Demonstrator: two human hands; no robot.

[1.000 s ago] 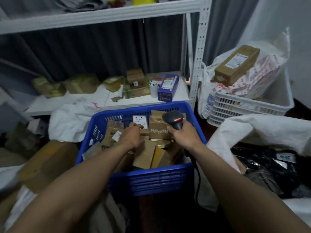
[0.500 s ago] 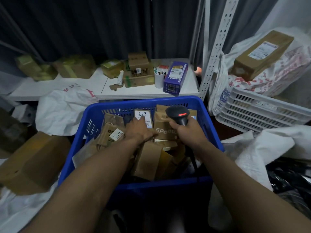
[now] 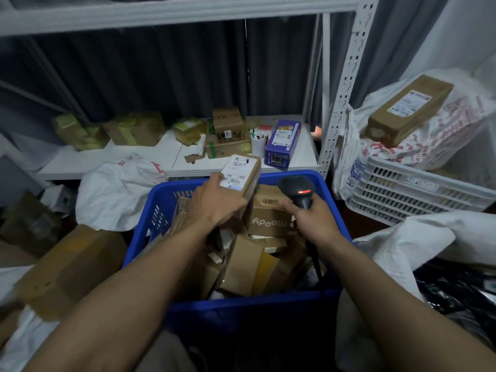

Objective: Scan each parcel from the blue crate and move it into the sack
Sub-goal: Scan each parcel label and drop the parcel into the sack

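Note:
A blue crate (image 3: 142, 237) in front of me is packed with several brown cardboard parcels. My left hand (image 3: 214, 202) grips a small brown parcel (image 3: 243, 175) with a white label, lifted above the crate's far side, label facing up. My right hand (image 3: 311, 221) grips a black barcode scanner (image 3: 296, 190) with its red light on, just right of that parcel, above a "moody" box (image 3: 268, 221). The white sack (image 3: 408, 245) lies open at the right, dark wrapped parcels (image 3: 456, 291) inside.
A white shelf (image 3: 166, 159) behind the crate carries boxes, a cup and a purple carton (image 3: 281, 143). A white crate (image 3: 418, 189) holding a sack and a long box (image 3: 408, 108) stands at the right. A big cardboard box (image 3: 69, 267) and white bags lie at the left.
My left hand has lifted the labelled parcel out of the crate and tilted its label upward. The scanner hand stayed beside it.

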